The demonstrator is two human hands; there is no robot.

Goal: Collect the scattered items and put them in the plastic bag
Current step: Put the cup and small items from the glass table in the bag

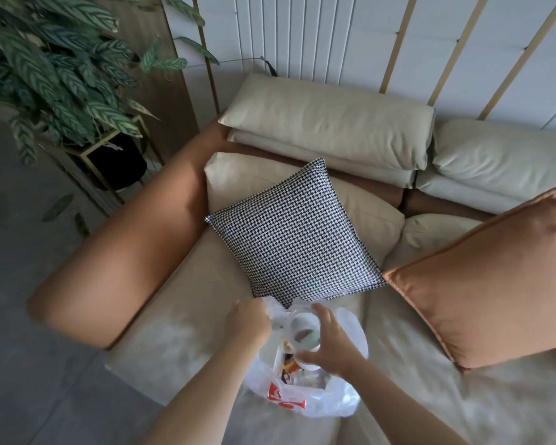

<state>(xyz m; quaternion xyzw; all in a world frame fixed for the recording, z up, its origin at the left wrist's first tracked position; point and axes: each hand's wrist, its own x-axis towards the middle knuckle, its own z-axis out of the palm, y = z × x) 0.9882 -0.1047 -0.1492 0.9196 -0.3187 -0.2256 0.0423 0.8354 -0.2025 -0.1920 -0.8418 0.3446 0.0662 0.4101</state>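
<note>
Head: right hand (333, 343) grips clear round cup (305, 332).

Soft, dim daylight; edges bowed by wide lens, slight blur, perhaps motion.

The plastic bag (305, 403) sat on the front of the sofa seat (180, 335), just before the checked cushion (294, 231). The left hand (247, 322) held the bag's rim on the left; the right hand (329, 346) held a cup (305, 330) over the bag's mouth, between the two hands. Some packets (288, 364) lay inside the bag, below the cup. A second cushion (485, 284) leaned to the right of the checked one, their corners touching. Behind both ran the back cushions (328, 123), against the wall (334, 33). The armrest (126, 252) lay left of the seat, and beyond it, on the floor (16, 316), stood a potted plant (55, 69).
</note>
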